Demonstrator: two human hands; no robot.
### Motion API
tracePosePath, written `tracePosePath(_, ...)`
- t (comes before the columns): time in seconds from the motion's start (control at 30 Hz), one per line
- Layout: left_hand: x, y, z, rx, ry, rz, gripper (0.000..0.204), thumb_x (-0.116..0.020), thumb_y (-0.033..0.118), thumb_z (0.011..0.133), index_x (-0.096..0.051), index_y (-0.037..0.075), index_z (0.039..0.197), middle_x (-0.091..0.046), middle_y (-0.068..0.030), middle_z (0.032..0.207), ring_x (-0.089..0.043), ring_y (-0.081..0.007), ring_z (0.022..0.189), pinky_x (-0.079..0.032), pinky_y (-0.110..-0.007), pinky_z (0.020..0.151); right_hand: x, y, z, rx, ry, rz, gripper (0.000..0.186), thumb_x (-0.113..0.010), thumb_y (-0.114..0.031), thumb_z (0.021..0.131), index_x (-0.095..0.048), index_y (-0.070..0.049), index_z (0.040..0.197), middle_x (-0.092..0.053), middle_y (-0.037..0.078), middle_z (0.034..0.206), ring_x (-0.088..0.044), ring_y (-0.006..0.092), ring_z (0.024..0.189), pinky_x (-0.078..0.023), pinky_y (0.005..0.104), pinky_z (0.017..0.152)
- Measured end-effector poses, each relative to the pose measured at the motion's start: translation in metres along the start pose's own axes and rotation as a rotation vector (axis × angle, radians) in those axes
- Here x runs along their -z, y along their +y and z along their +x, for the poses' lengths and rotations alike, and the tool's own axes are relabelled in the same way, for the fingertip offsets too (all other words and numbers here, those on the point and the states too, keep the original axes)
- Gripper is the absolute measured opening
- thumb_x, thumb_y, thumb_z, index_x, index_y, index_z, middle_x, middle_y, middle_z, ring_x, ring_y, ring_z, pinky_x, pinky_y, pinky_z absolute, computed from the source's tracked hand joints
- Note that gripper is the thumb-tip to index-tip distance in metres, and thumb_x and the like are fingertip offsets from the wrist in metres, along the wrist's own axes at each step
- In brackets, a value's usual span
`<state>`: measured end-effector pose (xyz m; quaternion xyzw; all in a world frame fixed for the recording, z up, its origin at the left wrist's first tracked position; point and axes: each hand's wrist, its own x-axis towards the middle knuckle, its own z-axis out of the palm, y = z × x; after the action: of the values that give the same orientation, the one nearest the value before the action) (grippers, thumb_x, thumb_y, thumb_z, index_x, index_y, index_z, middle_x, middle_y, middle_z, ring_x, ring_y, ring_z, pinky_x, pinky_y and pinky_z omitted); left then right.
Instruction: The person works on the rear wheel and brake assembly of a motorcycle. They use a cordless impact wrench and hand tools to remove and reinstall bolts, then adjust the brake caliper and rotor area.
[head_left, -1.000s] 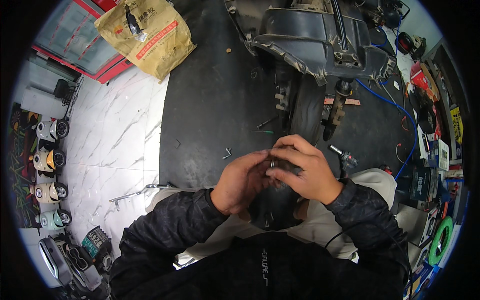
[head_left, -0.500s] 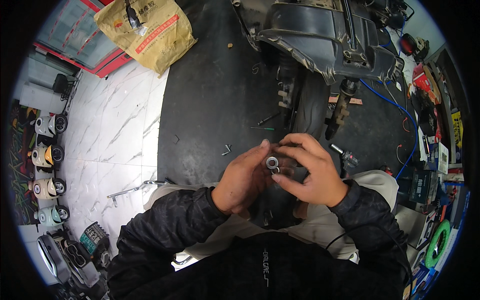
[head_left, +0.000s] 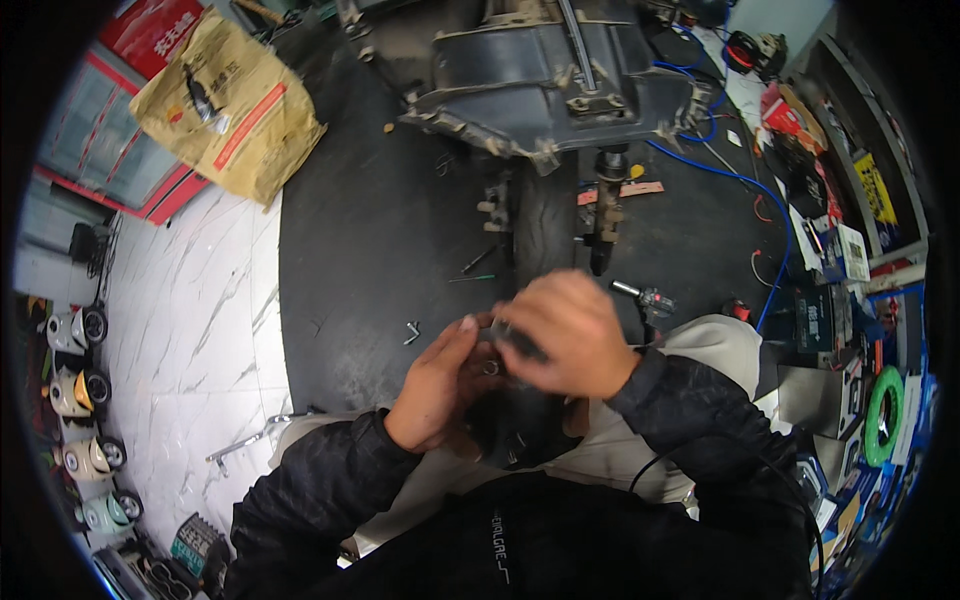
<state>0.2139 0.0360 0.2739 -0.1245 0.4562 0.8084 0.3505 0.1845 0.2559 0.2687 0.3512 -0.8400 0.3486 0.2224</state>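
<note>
My left hand (head_left: 437, 382) is cupped, palm turned inward, its thumb raised. A small metal ring (head_left: 490, 368) shows against its fingers. Close beside it, my right hand (head_left: 572, 335) is blurred by motion. Its fingers are curled together over a dark, short piece (head_left: 522, 341) whose kind I cannot make out. Both hands meet above my lap, in front of a vehicle's black tyre (head_left: 545, 225). A few small bolts (head_left: 412, 332) lie on the dark mat to the left of my hands.
A stripped vehicle front with black plastic panels (head_left: 520, 85) stands ahead. A power tool with a socket (head_left: 650, 298) lies to the right, near a blue hose (head_left: 775, 215). At the far left are a large paper sack (head_left: 235, 115) and several toy-like scooters (head_left: 75, 395). Boxes crowd the right side.
The bright metal ring-shaped piece pinched in my right fingers is now mostly covered by that hand, which has turned over toward my left palm. The view has shifted to the right.
</note>
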Motion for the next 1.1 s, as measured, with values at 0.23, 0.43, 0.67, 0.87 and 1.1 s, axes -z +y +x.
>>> tracePosePath(0.23,0.004,-0.003,0.003,0.013,0.034,0.200,0.053,-0.054,-0.009,0.102,-0.043,-0.002,0.153,-0.067,-0.0204,0.131,-0.068,-0.0277,0.119,-0.056,-0.041,0.106,0.040,0.182,-0.024,-1.161,1.158,0.423,0.046,-0.080,-0.029,0.094,-0.074,0.010,0.118,-0.077,0.016,0.109,-0.069,0.0231,0.095,-0.055,0.0396,0.084)
tracePosePath(0.43,-0.002,-0.002,0.009,0.005,-0.035,0.295,0.051,-0.057,-0.011,0.102,-0.044,-0.004,0.152,-0.065,-0.0231,0.140,-0.069,-0.0298,0.127,-0.059,-0.040,0.108,-0.044,0.262,-0.126,-1.608,0.836,0.485,0.024,-0.077,-0.019,0.091,-0.072,0.005,0.094,-0.071,0.011,0.086,-0.064,0.0229,0.075,-0.048,0.0408,0.067)
tracePosePath(0.67,0.005,-0.005,0.000,-0.013,-0.033,0.342,0.047,-0.059,-0.008,0.104,-0.046,-0.006,0.149,-0.066,-0.0228,0.139,-0.069,-0.0294,0.128,-0.058,-0.039,0.110,-0.070,0.270,-0.145,-1.690,0.711,0.698,0.025,-0.078,-0.021,0.096,-0.072,0.001,0.107,-0.072,0.010,0.095,-0.065,0.0231,0.078,-0.050,0.0418,0.067)
tracePosePath(0.87,0.014,-0.009,-0.006,-0.026,-0.016,0.329,0.047,-0.060,-0.006,0.104,-0.048,-0.006,0.149,-0.067,-0.0205,0.139,-0.069,-0.0277,0.127,-0.059,-0.036,0.106,-0.069,0.260,-0.147,-1.647,0.616,0.804,0.026,-0.074,-0.027,0.099,-0.073,-0.005,0.113,-0.073,0.007,0.106,-0.065,0.0223,0.087,-0.051,0.0463,0.072)
tracePosePath(1.1,0.017,-0.015,-0.006,-0.031,-0.020,0.342,0.045,-0.060,-0.006,0.104,-0.049,-0.007,0.148,-0.067,-0.0206,0.138,-0.070,-0.0277,0.126,-0.059,-0.036,0.106,-0.069,0.267,-0.146,-1.756,0.699,0.759,0.035,-0.072,-0.037,0.103,-0.073,-0.007,0.121,-0.073,0.009,0.113,-0.065,0.0268,0.102,-0.050,0.0442,0.087)
